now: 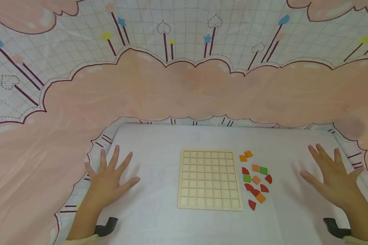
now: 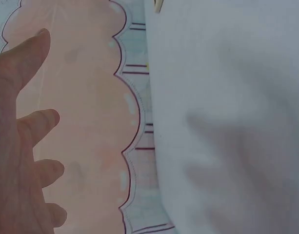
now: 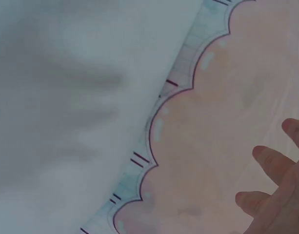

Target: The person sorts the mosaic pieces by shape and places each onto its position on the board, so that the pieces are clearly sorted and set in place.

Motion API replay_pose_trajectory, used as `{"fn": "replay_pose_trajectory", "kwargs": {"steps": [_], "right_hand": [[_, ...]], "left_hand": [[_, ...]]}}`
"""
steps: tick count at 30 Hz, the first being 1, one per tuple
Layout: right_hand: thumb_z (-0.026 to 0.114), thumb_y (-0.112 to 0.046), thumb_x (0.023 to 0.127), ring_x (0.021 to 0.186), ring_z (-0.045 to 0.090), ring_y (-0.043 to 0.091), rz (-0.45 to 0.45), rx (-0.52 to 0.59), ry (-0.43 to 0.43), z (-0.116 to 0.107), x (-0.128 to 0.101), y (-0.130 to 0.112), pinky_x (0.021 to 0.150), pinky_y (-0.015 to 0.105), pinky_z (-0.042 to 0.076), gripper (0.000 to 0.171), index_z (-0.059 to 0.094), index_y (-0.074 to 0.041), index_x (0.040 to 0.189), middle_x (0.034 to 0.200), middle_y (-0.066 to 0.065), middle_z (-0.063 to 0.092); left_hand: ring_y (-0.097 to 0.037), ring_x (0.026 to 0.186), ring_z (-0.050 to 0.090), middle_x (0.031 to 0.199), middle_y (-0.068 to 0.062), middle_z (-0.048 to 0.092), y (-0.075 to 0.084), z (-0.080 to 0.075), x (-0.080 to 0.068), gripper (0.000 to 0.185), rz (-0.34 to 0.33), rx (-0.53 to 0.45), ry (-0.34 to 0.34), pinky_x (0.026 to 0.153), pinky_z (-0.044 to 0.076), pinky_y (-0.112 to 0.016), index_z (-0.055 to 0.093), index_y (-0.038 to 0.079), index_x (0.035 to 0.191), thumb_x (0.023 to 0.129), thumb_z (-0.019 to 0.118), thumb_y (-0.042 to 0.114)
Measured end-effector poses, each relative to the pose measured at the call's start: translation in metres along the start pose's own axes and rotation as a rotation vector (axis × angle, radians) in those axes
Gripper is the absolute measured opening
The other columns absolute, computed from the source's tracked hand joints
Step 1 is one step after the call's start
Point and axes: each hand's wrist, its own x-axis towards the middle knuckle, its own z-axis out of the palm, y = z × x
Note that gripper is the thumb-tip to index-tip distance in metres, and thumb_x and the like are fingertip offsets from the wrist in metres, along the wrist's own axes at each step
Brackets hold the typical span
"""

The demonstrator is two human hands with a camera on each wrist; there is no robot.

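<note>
A pale wooden grid board (image 1: 210, 179) lies flat in the middle of the white table top (image 1: 159, 204). Just right of it sits a loose cluster of small tiles (image 1: 255, 179): orange squares, green squares and red quarter-round pieces. My left hand (image 1: 108, 178) hovers palm down, fingers spread, to the left of the board and holds nothing. My right hand (image 1: 332, 177) is spread the same way, right of the tiles and apart from them. The left wrist view has the left hand's fingers (image 2: 27, 126) over the pink cloth; the right wrist view catches fingertips (image 3: 271, 161) at its lower right.
A pink and white patterned cloth (image 1: 184, 85) with scalloped edges surrounds the table on the left, back and right. Black wrist straps (image 1: 105, 227) show near the bottom of the head view.
</note>
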Motion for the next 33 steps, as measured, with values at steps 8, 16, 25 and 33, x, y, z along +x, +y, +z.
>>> {"fn": "replay_pose_trajectory", "kwargs": {"steps": [8, 16, 25, 33], "right_hand": [[0.060, -0.051, 0.097, 0.152, -0.013, 0.056, -0.040, 0.058, -0.038, 0.026, 0.016, -0.010, 0.086, 0.088, -0.026, 0.090, 0.008, -0.023, 0.166, 0.171, 0.021, 0.008], [0.054, -0.056, 0.100, 0.152, 0.011, 0.056, -0.007, 0.121, -0.177, 0.045, 0.032, -0.028, 0.103, 0.088, 0.012, 0.088, 0.008, -0.022, 0.166, 0.167, 0.028, 0.018], [0.052, -0.063, 0.098, 0.137, 0.041, 0.058, 0.008, 0.091, -0.277, 0.058, 0.043, -0.050, 0.098, 0.080, 0.037, 0.084, 0.028, -0.014, 0.162, 0.155, 0.032, 0.042], [0.062, -0.055, 0.096, 0.115, 0.062, 0.042, -0.025, 0.142, -0.252, 0.071, 0.046, -0.050, 0.088, 0.066, 0.052, 0.065, 0.061, -0.005, 0.138, 0.125, 0.021, 0.068]], "left_hand": [[-0.055, 0.154, -0.007, 0.174, -0.009, 0.003, 0.023, 0.023, 0.015, 0.088, 0.015, -0.061, -0.049, 0.102, -0.009, -0.090, 0.029, 0.034, 0.162, 0.089, 0.053, 0.077], [-0.052, 0.156, 0.004, 0.174, -0.008, 0.010, 0.051, 0.043, 0.029, 0.087, 0.024, -0.115, -0.069, 0.109, 0.003, -0.086, 0.032, 0.034, 0.161, 0.089, 0.054, 0.076], [-0.044, 0.157, 0.015, 0.172, -0.008, 0.020, 0.080, 0.070, 0.036, 0.084, 0.068, -0.245, -0.077, 0.116, 0.022, -0.075, 0.037, 0.026, 0.160, 0.091, 0.058, 0.070], [-0.033, 0.158, 0.022, 0.170, -0.001, 0.026, 0.101, 0.091, 0.044, 0.076, 0.098, -0.488, -0.117, 0.123, 0.025, -0.059, 0.040, 0.022, 0.158, 0.097, 0.053, 0.066]]}}
